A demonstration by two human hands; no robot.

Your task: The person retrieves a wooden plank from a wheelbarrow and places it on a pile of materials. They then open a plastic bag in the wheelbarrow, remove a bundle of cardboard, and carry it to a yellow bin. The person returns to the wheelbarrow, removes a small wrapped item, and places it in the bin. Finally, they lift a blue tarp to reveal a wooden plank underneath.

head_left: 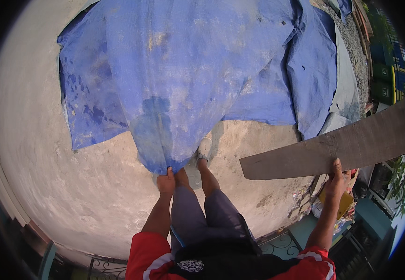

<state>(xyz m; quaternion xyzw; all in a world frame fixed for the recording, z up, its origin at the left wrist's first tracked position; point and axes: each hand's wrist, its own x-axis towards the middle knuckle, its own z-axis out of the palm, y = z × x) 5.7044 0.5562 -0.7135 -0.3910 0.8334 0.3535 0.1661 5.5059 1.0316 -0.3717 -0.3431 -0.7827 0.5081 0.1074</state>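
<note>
A large dusty blue tarp spreads across the concrete surface ahead of me. My left hand pinches its near edge, lifted above my feet. Out to my right, my right hand grips the lower edge of a long grey wooden plank, which runs from the middle of the view up to the right rim. My legs in grey trousers and a light-coloured shoe show below the tarp's edge.
A grey sheet and gravel lie beyond the tarp at the right. Stacked planks sit at the top right. The concrete ends in a drop at the right and bottom, with debris, a yellow object and metal railings below.
</note>
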